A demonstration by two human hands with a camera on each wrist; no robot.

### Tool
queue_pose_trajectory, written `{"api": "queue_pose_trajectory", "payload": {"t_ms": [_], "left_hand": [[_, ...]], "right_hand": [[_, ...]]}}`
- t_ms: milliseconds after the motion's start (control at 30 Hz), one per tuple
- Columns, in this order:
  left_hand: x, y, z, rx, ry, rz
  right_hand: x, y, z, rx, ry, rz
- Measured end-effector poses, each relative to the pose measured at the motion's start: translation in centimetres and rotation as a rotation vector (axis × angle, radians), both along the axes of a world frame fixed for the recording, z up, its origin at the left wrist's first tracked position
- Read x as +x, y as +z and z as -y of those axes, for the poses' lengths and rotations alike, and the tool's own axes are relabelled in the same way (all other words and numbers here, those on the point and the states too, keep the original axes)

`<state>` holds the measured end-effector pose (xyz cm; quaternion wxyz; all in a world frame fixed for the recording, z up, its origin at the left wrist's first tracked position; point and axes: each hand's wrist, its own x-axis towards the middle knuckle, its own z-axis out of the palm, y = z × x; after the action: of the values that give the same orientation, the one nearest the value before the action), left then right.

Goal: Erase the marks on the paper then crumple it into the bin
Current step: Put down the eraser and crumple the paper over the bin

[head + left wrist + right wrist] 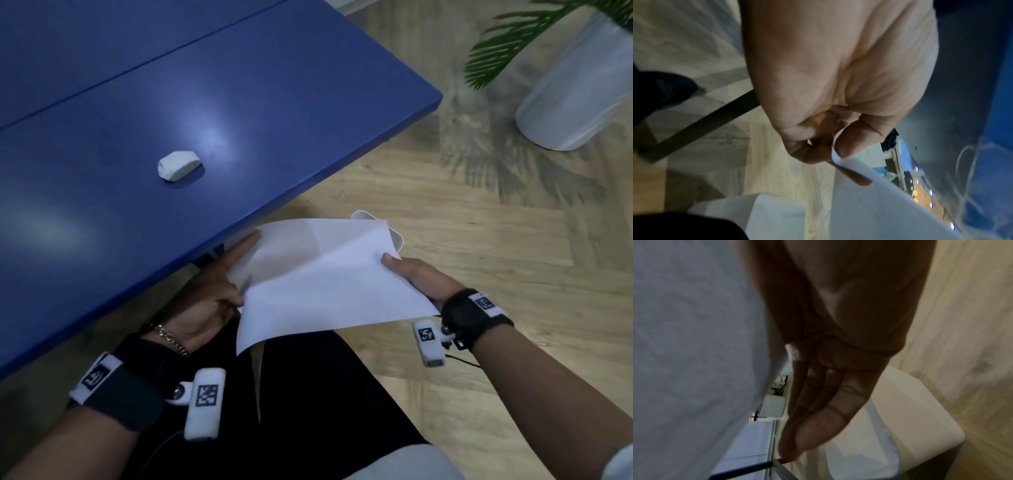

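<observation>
A white sheet of paper hangs flat over my lap, just off the blue table's near edge, with one diagonal crease. My left hand pinches its left edge; the left wrist view shows thumb and fingers clamped on the paper. My right hand holds the right edge, thumb on top. In the right wrist view its straight fingers lie under the paper. A white bin stands on the floor below, and its rim peeks past the sheet. A white eraser lies on the table.
The blue table fills the upper left and its corner juts to the right. A large white plant pot with green fronds stands on the wooden floor at the upper right. My dark trousers are under the paper.
</observation>
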<state>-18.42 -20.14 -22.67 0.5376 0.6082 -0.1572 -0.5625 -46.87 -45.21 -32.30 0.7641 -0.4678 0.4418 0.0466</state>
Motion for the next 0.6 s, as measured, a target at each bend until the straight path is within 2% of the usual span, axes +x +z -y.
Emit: {"api": "queue_pose_trajectory", "payload": {"t_ms": [100,233,300,367,400,500,600], "left_hand": [[0.4,-1.3,2.1,0.107,-0.174,0.223],[1.6,-5.2,7.0,0.208,-0.288,0.458],[1.8,-6.4,9.5,0.306,-0.385,0.7],[1.1,-7.0,11.7,0.432,-0.488,1.042],[0.1,-6.8,12.8,0.451,-0.565,1.149],[-4.4,-6.5,16.1,0.331,-0.822,1.181],[-10.5,-6.3,18.4,0.106,-0.9,1.093]], "right_hand": [[-1.5,1.2,0.5,-0.086,-0.083,0.012],[-4.0,2.4,0.8,-0.401,-0.236,-0.028],[-5.3,2.8,0.4,-0.45,-0.29,-0.033],[-6.5,2.9,-0.2,-0.443,-0.36,-0.023],[-6.8,2.9,-0.4,-0.433,-0.397,-0.016],[-6.1,3.4,-1.0,-0.384,-0.473,0.007],[-4.5,4.7,-1.6,-0.31,-0.536,0.029]]}}
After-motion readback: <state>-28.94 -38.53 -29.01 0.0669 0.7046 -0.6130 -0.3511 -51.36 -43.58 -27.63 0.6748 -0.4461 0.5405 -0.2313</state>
